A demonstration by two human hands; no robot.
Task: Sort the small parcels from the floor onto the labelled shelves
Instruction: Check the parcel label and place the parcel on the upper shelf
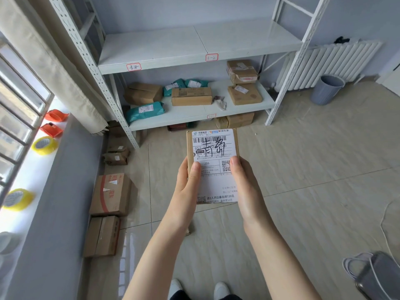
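Gripping small parcel (213, 161), left hand (187, 180), right hand (243, 180), thumbs on top

Ahead of the fingers (195, 169) and above, the upper shelf (194, 44) lies bare across its full width, open at the front. The lower shelf (194, 113) beyond the fingers is crowded with cardboard boxes (191, 96) and teal bags (144, 111); bare strips remain along its front edge. Left of the fingers, cartons (112, 195) line the wall. The floor (313, 159) to the right is open.
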